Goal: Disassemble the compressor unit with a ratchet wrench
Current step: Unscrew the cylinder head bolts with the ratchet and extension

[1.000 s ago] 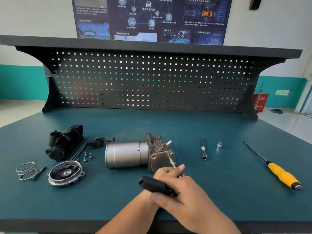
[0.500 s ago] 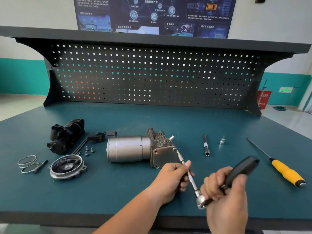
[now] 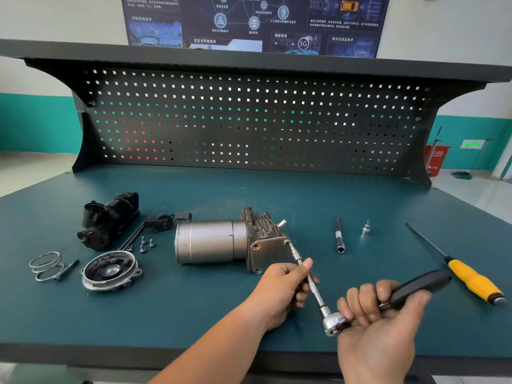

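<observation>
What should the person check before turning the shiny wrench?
1. Left hand pinches the thin steel extension bar: ok.
2. Right hand grips the black-handled chrome ratchet wrench: ok.
3. Bar's tip meets the corner of the grey metal compressor unit: ok; fully seated on a bolt: cannot tell.
4. Compressor lies on the green bench top, no hand steadying it: not ok, it might roll.
5. Yellow-handled screwdriver lies near the wrench handle's end; swing room: cannot tell.
</observation>
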`<state>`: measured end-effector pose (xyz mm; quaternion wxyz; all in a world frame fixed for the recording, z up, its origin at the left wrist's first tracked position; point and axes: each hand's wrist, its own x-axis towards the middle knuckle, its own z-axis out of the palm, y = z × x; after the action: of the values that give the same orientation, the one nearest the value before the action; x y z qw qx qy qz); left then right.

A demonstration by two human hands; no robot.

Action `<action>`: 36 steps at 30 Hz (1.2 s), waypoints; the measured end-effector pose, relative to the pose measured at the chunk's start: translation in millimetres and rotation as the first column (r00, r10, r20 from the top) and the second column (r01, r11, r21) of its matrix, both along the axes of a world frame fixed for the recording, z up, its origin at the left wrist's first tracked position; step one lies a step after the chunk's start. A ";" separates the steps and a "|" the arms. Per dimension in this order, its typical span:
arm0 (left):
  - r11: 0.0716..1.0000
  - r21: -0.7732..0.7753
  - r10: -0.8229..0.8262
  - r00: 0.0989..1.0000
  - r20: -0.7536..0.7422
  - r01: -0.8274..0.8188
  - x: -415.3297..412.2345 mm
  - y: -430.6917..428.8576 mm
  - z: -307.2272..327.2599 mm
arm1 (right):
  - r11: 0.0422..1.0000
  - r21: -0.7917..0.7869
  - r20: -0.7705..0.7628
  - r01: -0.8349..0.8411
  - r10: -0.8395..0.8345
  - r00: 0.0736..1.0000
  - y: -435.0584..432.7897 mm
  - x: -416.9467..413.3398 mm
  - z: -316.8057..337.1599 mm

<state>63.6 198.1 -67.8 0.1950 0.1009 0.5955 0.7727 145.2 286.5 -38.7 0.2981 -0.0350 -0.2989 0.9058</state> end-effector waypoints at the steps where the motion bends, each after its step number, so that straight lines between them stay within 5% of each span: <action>1: 1.000 0.002 0.002 1.000 -0.001 -0.002 0.2 0.1 -0.1 | 1.000 -0.020 0.011 0.005 -0.005 1.000 1.2 -0.6 -1.0; 7: 1.000 0.026 0.006 1.000 -0.019 -0.006 1.2 -0.9 0.3 | 0.988 -0.152 0.031 -0.030 0.035 0.999 10.6 -5.9 -2.7; 26: 0.999 0.011 0.030 0.999 -0.011 -0.030 -0.5 -1.6 -1.9 | 0.971 -0.236 0.116 0.024 0.004 0.993 10.2 -13.5 -6.2; 36: 0.990 0.062 0.120 0.992 0.046 -0.123 -3.5 1.1 -3.5 | 0.884 -0.468 0.065 0.008 0.025 0.998 3.0 -15.5 -16.6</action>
<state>60.0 199.2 -71.3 0.1569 0.0543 0.5708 0.8041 129.7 289.5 -55.3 0.2666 -0.1356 -0.0821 0.9507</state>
